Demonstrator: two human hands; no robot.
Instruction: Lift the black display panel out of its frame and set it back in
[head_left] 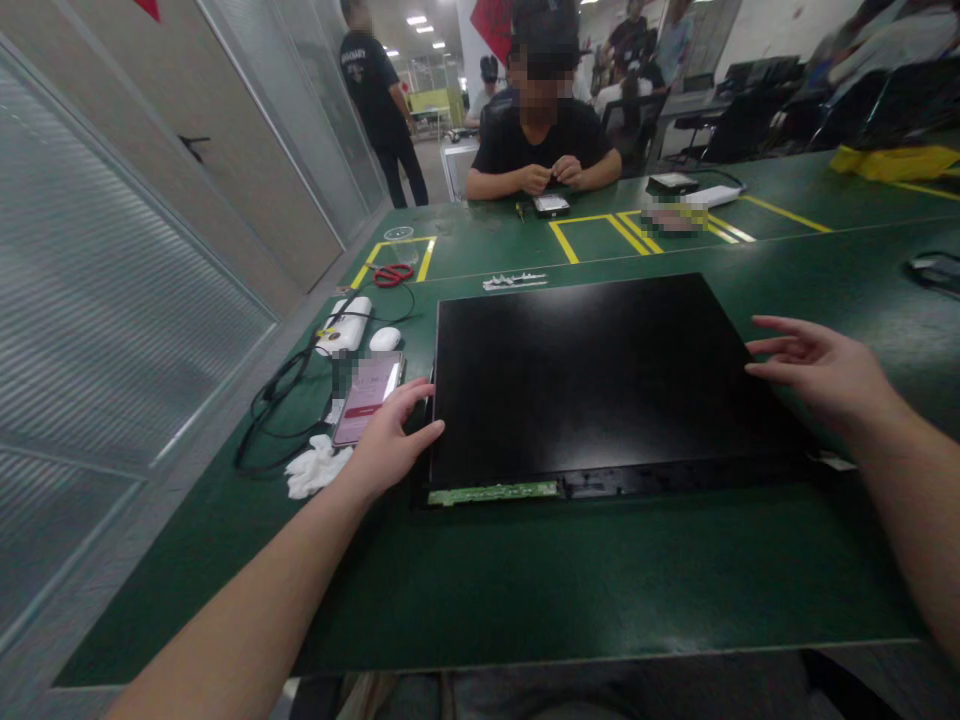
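A large black LCD screen panel (pixel 585 380) lies over a black frame (pixel 637 482) on the green table, with a green circuit strip (pixel 495 493) along its near left edge. My left hand (pixel 394 435) is at the panel's left edge, its thumb tip over the border and its fingers along the side. At the opposite edge, my right hand (pixel 821 365) has its thumb and bent fingers on the border, while the index finger stretches out above. The fingertips' underside contact is hidden on both sides.
Left of the panel are a phone (pixel 367 395), white tissue (pixel 318 467), a white mouse (pixel 385 340), a white device (pixel 345 325), black cables (pixel 274 400) and red-handled scissors (pixel 394 274). Beyond it lie small white strips (pixel 515 282). A person (pixel 544 140) sits across the table (pixel 600 580).
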